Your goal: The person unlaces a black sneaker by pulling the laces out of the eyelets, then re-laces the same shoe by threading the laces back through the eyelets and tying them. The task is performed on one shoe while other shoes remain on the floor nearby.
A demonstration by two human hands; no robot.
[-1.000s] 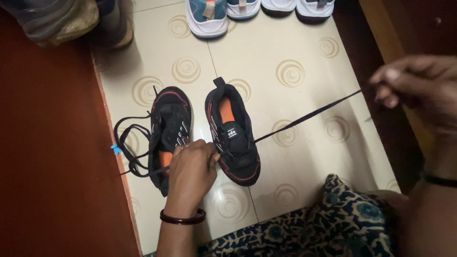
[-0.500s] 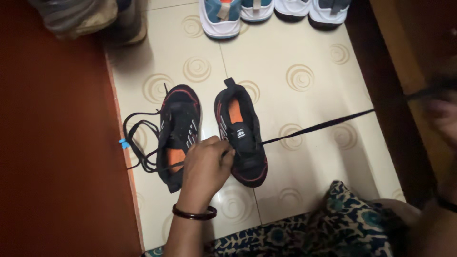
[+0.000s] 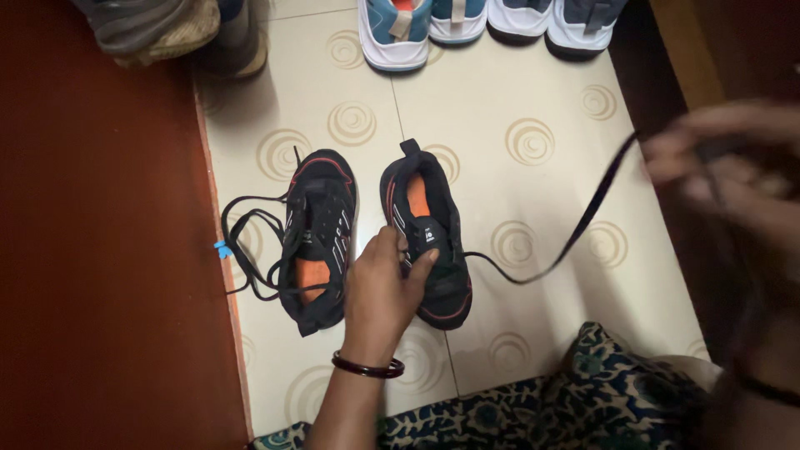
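Two black sports shoes with orange insoles lie side by side on the cream tiled floor [image 3: 500, 92]. My left hand [image 3: 385, 283], with a dark bangle on the wrist, rests on the tongue and eyelets of the right shoe [image 3: 428, 229]. A black lace [image 3: 575, 229] runs from that shoe, sags onto the tiles and rises to my right hand [image 3: 725, 167], which is blurred and pinches the lace's far end at the right edge. The left shoe [image 3: 315, 233] has its lace lying in loose loops [image 3: 250, 242] to its left.
Red-brown flooring [image 3: 100, 250] borders the tiles on the left. Grey shoes [image 3: 158, 25] stand at the top left, and blue-and-white shoes [image 3: 417, 25] and white-soled shoes [image 3: 558, 21] along the top. Patterned dark fabric [image 3: 583, 392] covers my lap at the bottom. Dark wood [image 3: 717, 50] runs at the right.
The lace was taut between the shoe and my right hand; now it hangs slack with a curve on the tiles. My right hand has moved in and is blurred. My left hand stays on the shoe.
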